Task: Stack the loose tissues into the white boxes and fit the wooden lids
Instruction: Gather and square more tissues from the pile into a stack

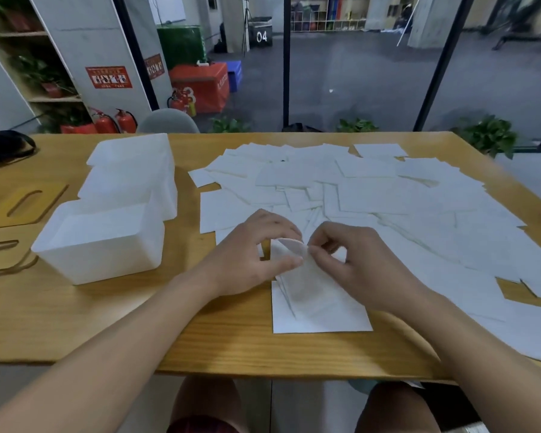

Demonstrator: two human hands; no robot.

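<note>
Both our hands meet over the near middle of the table [75, 323]: our left hand [250, 254] and our right hand [353, 260] each pinch the raised top edge of a tissue [297, 270], thumbs and fingertips curled on it from either side, almost touching one another. That sheet lifts and curls at the pinch, while its lower part trails down onto a small pile of tissues [319, 314] lying flat just in front of us.

Most of the work looks undone, we judge. The loose tissues [372, 189] lie spread in an overlapping sheet across the centre and right of the table, reaching its far edge. To the left stand the white boxes: the nearest box [97, 245] is open, and we cannot tell whether anything lies at its bottom. More boxes [132, 170] sit behind it, touching. The wooden lids [22, 204], each with a long slot, lie flat at the far left, off the boxes.

We expect the tissues to be very light, limp and easily torn or creased, and apt to slide over each other. A single sheet is best taken by an edge or corner, as now. A stack we would grip by its two short ends, pressing lightly so it keeps square on its way into the box.
</note>
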